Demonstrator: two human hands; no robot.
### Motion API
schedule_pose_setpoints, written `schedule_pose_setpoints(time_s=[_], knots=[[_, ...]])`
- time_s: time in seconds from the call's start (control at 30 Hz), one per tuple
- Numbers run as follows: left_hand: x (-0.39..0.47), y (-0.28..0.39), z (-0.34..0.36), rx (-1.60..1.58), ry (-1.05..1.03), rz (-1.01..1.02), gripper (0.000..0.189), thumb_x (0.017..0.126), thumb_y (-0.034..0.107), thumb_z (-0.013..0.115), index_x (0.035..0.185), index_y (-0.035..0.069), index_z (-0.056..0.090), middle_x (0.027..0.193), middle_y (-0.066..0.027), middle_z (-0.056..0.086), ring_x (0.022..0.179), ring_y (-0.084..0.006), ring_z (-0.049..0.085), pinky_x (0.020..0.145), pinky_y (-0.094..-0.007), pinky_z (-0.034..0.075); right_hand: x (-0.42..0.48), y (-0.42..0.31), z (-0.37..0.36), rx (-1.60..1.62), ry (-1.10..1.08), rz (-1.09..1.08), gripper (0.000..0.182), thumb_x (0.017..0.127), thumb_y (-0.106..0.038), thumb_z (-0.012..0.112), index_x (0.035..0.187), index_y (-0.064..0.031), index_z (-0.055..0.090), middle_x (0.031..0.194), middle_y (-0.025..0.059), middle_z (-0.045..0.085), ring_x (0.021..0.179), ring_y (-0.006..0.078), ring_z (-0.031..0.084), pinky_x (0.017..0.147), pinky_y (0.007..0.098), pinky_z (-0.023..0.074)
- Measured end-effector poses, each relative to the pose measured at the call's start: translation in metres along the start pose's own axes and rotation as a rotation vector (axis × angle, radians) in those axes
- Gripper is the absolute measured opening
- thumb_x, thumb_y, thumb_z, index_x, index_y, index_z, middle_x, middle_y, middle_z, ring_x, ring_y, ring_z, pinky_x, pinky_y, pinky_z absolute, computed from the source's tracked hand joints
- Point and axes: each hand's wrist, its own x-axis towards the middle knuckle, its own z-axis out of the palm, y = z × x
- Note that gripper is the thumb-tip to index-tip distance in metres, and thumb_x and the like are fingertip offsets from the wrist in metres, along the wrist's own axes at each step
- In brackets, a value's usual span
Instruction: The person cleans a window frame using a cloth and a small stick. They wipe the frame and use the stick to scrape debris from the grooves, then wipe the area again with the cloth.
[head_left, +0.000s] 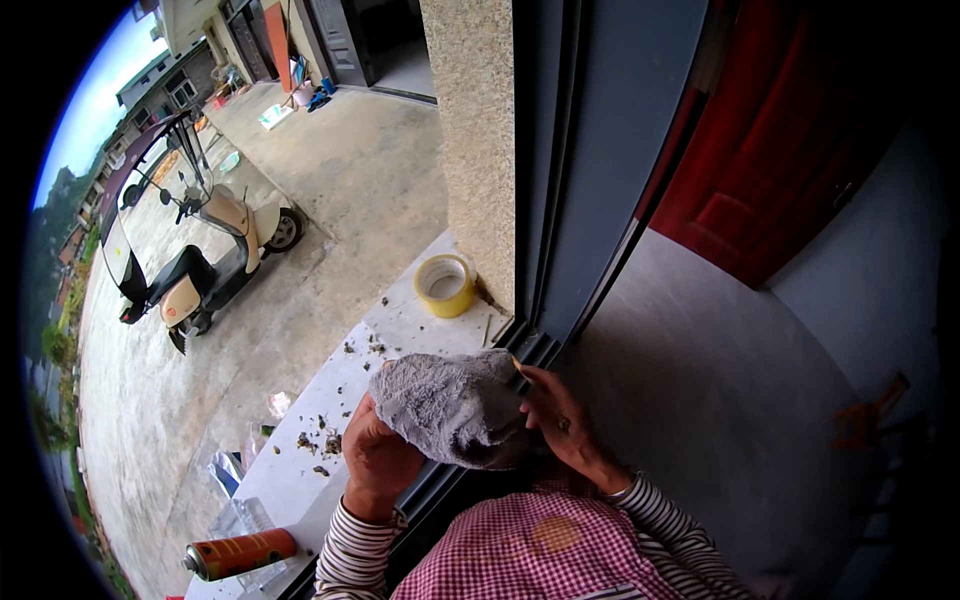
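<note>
A grey terry cloth (450, 405) is bunched up in front of me, over the inner edge of a white window sill (405, 322). My left hand (381, 450) grips its left side, with the fingers partly hidden behind the fabric. At the cloth's upper right corner is my right hand (559, 420), pinching a thin, pale yellowish strip or stick (519, 366) between thumb and forefinger. Whether the cloth wraps around something cannot be seen. Dark crumbly bits (319, 442) lie scattered on the sill, left of the cloth.
A roll of yellow adhesive tape (444, 286) stands at the sill's far end by the wall. An orange-red spray can (240, 553) lies near clear plastic packaging (251, 525) at lower left. Dark window frame tracks (536, 349) run beside the sill. Outside, a scooter (217, 255) is parked.
</note>
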Motion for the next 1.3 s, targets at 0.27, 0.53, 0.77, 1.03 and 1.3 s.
schedule_pose_setpoints(time_s=[0.27, 0.53, 0.77, 1.03, 1.3], knots=[[-0.012, 0.024, 0.016, -0.181, 0.002, -0.039, 0.035, 0.067, 0.018, 0.051, 0.097, 0.001, 0.043, 0.096, -0.0135, 0.058, 0.092, -0.0268, 0.057, 0.082, -0.0332, 0.046, 0.003, -0.011, 0.015, -0.194, 0.089, -0.202, 0.028, 0.097, -0.014, 0.052, 0.122, -0.0009, 0.054, 0.106, 0.0188, 0.064, 0.088, 0.0303, 0.067, 0.078, 0.0371, 0.0517], [-0.037, 0.039, -0.041, 0.267, 0.200, -0.143, 0.047, 0.073, 0.016, 0.079, 0.106, 0.007, 0.048, 0.091, -0.0031, 0.061, 0.083, -0.0138, 0.062, 0.077, -0.0276, 0.053, 0.008, -0.064, -0.024, -0.728, 0.427, -0.491, 0.023, 0.087, -0.001, 0.061, 0.110, 0.0008, 0.060, 0.088, 0.0153, 0.060, 0.078, 0.0341, 0.063, 0.065, 0.0375, 0.0518], [-0.021, -0.042, -0.065, 0.629, 0.210, -0.295, 0.040, 0.090, 0.015, 0.068, 0.125, 0.002, 0.054, 0.108, -0.0081, 0.065, 0.092, -0.0135, 0.063, 0.082, -0.0276, 0.053, 0.016, -0.053, -0.004, -0.657, 0.330, -0.430, 0.028, 0.088, -0.004, 0.064, 0.116, -0.0004, 0.061, 0.093, 0.0156, 0.062, 0.077, 0.0310, 0.065, 0.064, 0.0363, 0.0523], [-0.022, -0.038, -0.056, 0.640, 0.188, -0.391, 0.036, 0.090, 0.015, 0.068, 0.122, 0.002, 0.058, 0.102, -0.0046, 0.066, 0.087, -0.0100, 0.061, 0.078, -0.0252, 0.052, 0.012, 0.000, 0.005, -0.635, 0.214, -0.403, 0.016, 0.090, -0.003, 0.055, 0.106, -0.0014, 0.056, 0.086, 0.0181, 0.063, 0.067, 0.0351, 0.062, 0.060, 0.0414, 0.0493], [-0.006, -0.049, -0.039, 0.692, 0.069, -0.358, 0.036, 0.089, 0.014, 0.069, 0.120, 0.001, 0.058, 0.100, -0.0042, 0.066, 0.084, -0.0085, 0.060, 0.076, -0.0233, 0.051, 0.058, 0.023, 0.025, -1.055, 0.253, -0.272, 0.011, 0.089, -0.013, 0.054, 0.092, -0.0034, 0.049, 0.076, 0.0179, 0.058, 0.067, 0.0377, 0.061, 0.063, 0.0479, 0.0477]])
